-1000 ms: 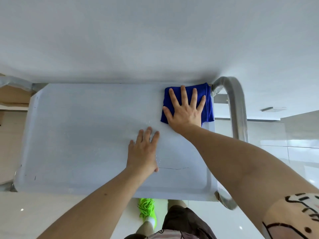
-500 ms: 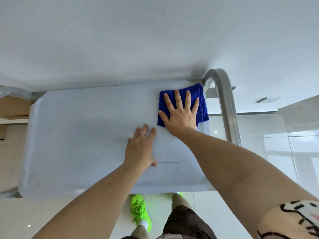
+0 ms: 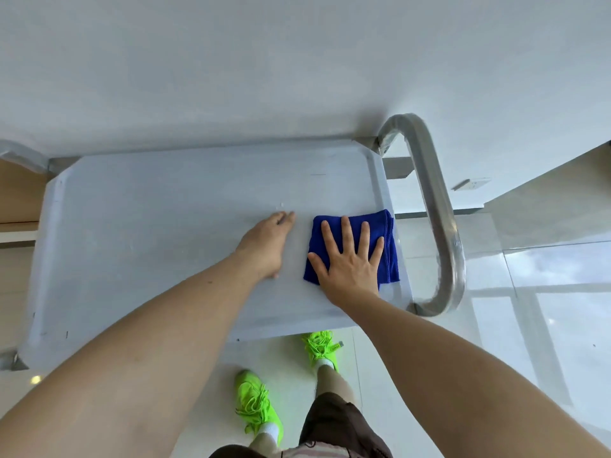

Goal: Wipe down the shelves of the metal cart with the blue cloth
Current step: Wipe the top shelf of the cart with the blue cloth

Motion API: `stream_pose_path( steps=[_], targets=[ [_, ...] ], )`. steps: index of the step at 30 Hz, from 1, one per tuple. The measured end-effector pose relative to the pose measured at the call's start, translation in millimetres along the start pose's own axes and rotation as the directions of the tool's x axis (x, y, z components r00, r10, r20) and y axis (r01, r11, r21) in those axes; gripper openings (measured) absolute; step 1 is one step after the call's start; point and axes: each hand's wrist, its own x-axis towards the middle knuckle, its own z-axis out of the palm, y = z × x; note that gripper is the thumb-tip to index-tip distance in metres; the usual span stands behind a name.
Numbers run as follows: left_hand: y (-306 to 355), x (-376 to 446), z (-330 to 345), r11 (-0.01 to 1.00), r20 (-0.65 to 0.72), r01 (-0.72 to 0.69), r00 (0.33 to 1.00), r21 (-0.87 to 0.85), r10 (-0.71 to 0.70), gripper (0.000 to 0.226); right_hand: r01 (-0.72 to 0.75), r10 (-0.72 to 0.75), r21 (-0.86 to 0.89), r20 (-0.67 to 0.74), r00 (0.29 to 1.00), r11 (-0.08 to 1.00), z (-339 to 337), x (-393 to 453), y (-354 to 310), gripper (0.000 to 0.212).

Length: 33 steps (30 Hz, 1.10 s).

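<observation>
Most of the cart's pale, smooth top shelf (image 3: 148,233) lies bare to the left, its raised rim rounded at the corners; a bent steel handle (image 3: 436,213) stands off the right end. Folded into a soft rectangle, the cloth (image 3: 388,233) sits near the right rim, long axis front to back, under the flat, spread right hand (image 3: 347,262). Just beside it, the left hand (image 3: 267,246) rests straight-fingered on the shelf.

one blue cloth (image 3: 355,241), two hands, two green shoes
</observation>
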Motion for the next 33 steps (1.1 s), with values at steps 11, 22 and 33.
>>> stream_pose_path(
  steps=[11,22,33],
  targets=[
    [-29,-17,25,0.989,-0.302,0.076,0.953,0.124,-0.036,0.106,-0.054,0.052,0.019,0.070,0.996,0.998,28,-102,-65,0.070],
    [-83,-10,25,0.975,-0.191,0.217,0.961,0.058,-0.202,0.083,0.231,-0.229,-0.007,0.122,0.966,0.973,16,-103,-82,0.061],
    [-106,2,8,0.980,-0.237,0.133,0.967,0.145,-0.096,0.071,0.253,-0.251,-0.012,0.073,0.965,0.967,24,-58,-86,0.067]
  ],
)
